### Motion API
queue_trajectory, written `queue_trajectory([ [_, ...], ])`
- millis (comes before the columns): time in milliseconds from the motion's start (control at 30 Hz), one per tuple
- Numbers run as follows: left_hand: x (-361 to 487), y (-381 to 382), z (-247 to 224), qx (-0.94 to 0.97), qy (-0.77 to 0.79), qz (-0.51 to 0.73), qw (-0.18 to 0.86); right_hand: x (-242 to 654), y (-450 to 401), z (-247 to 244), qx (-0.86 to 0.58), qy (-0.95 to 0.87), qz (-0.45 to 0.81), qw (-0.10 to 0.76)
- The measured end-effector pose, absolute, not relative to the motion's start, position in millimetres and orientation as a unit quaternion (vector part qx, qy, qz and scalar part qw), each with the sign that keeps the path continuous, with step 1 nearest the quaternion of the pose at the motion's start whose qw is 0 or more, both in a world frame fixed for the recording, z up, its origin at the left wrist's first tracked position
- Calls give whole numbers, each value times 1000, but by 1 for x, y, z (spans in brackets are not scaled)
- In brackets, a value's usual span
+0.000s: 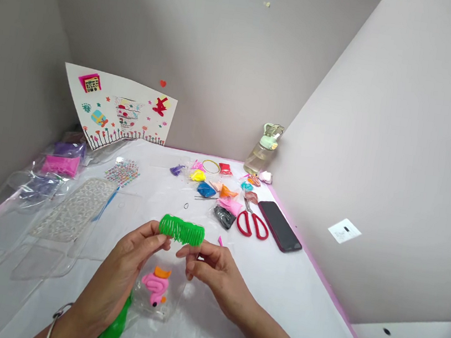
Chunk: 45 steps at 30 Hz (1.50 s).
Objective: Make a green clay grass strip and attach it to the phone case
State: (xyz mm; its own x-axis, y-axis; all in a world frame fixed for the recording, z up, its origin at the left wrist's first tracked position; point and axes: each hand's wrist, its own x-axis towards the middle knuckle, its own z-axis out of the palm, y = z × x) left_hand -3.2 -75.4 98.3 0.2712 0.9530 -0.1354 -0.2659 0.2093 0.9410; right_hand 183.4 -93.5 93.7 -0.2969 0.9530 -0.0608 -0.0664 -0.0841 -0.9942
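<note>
Both hands hold up a clear plastic piece (pixel 176 296), seemingly a phone case, by its two sides. Along its far end runs a band of green clay (pixel 181 230) cut into thin strips like grass. Nearer me on it sits a pink clay figure (pixel 156 288) with orange parts and a black dot. My left hand (pixel 128 264) pinches the left edge, thumb at the green strips. My right hand (pixel 217 274) grips the right edge with thumb and fingers. Below my left wrist lies a lump of green clay (pixel 113 329), partly hidden.
Several bagged clay lumps (pixel 206 190) lie ahead, beside red-handled scissors (pixel 252 224) and a phone (pixel 279 226). A bottle (pixel 262 150) stands by the wall. To the left are a patterned clear sheet (pixel 75 209), rhinestones (pixel 123 172), plastic packets (pixel 61 165) and a propped-up drawing (pixel 122 112).
</note>
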Motion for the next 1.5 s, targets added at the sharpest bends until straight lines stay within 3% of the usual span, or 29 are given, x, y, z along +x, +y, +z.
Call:
queue_trajectory([
  [1500, -3, -75, 98, 394, 363, 490, 688, 183, -96, 94, -423, -530, 610, 410],
])
